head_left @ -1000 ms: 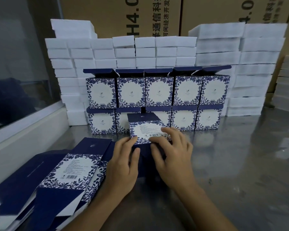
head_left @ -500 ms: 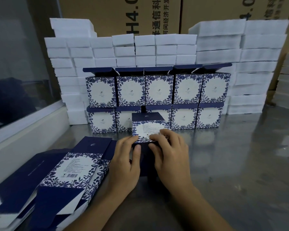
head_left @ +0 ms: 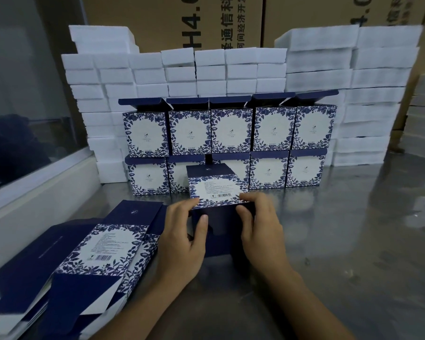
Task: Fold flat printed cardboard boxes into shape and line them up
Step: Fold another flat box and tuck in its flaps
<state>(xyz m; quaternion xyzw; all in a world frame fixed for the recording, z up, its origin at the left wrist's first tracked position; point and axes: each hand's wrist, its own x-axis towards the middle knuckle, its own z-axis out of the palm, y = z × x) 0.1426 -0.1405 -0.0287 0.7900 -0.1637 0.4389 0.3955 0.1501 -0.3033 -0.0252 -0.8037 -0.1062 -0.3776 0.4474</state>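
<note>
Left hand (head_left: 182, 238) and right hand (head_left: 260, 231) both grip the half-formed printed box (head_left: 216, 192) from its near end, fingers curled over the barcode panel's lower edge, thumbs pressed on the dark blue end flap facing the person. Box lies on the steel table (head_left: 353, 241), directly ahead of and between the hands, long axis running away toward the stacked rows of finished boxes (head_left: 228, 146) just behind; neither hand is clearly nearer. Judgement: flap closure comes next, then a push straight forward. Flat blanks (head_left: 91, 253) lie just left of the left hand.
</note>
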